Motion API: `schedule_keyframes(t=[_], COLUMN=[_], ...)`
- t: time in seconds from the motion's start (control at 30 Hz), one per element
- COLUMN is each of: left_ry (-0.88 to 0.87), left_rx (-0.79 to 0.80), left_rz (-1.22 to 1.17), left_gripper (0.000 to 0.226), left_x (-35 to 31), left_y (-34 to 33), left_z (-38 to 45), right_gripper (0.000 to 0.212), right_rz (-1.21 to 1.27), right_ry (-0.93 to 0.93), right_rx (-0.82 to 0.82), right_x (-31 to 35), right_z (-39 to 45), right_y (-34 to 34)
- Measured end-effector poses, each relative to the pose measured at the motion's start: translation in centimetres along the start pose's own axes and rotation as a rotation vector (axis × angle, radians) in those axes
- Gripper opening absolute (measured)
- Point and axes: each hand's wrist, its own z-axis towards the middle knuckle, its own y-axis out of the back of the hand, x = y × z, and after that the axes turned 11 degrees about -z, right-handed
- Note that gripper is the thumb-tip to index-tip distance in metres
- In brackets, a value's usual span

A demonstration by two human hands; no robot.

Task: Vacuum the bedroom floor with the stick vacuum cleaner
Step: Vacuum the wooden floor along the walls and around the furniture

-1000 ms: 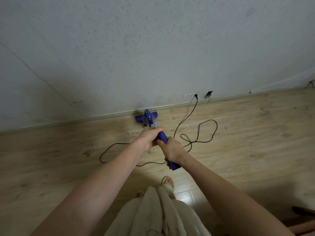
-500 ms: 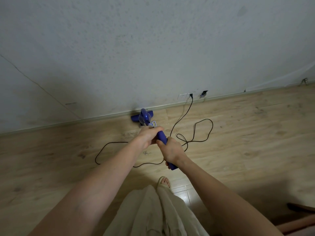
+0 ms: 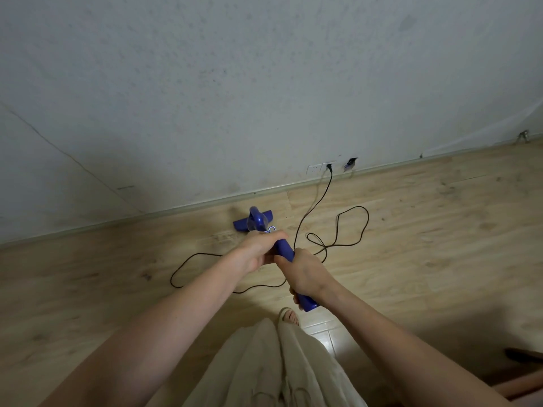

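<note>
A blue stick vacuum cleaner (image 3: 258, 222) stands on the light wooden floor (image 3: 426, 230), its flat head close to the skirting board. My left hand (image 3: 260, 250) grips the upper part of the blue handle. Just below it, my right hand (image 3: 305, 273) grips the handle's lower end, whose tip sticks out under my wrist. The shaft between my hands and the head is mostly hidden behind my left hand.
A black power cord (image 3: 338, 230) runs from a wall socket (image 3: 328, 166) and loops over the floor to the right and left of the vacuum. The white wall (image 3: 264, 98) is straight ahead. My sandalled foot (image 3: 289, 316) and light trousers are below.
The vacuum head has slid slightly back from the skirting board toward me, and my hands have come with it. My grip is unchanged.
</note>
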Motion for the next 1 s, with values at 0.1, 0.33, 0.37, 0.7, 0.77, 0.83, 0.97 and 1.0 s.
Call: schedule_keyframes(t=[0.1,0.33,0.37,0.7,0.77,0.83,0.97,1.0], left_ry=[0.005,-0.006,-0.008,0.020,0.041,0.063,0.064,0.051], left_rx=[-0.007,-0.019,-0.018,0.024,0.054,0.085,0.085,0.080], left_rz=[-0.005,-0.015,-0.015,-0.004,-0.017,-0.019,-0.022,-0.018], left_gripper=[0.013,0.026,0.026,0.021,0.023,0.020,0.015,0.013], left_x=[0.0,-0.5,-0.4,0.5,0.3,0.2,0.7,0.6], left_y=[0.5,0.9,1.0,1.6,2.0,2.3,2.0,1.6], left_z=[-0.1,1.1,1.2,0.2,-0.6,-1.5,-2.3,-2.3], right_gripper=[0.024,0.027,0.027,0.026,0.025,0.027,0.029,0.028], right_rz=[0.024,-0.028,-0.037,-0.041,-0.052,-0.077,-0.107,-0.090], right_ry=[-0.011,-0.013,-0.015,-0.025,-0.014,-0.003,-0.001,-0.010], right_rx=[0.004,-0.043,-0.046,-0.017,0.001,0.015,-0.003,-0.018], right_x=[0.6,0.7,0.7,0.3,0.7,1.1,1.1,1.0], right_z=[0.1,2.4,2.5,1.2,0.4,-0.5,-1.7,-1.8], right_y=[-0.6,-1.9,-2.1,-2.5,-1.9,-1.6,-1.5,-1.3])
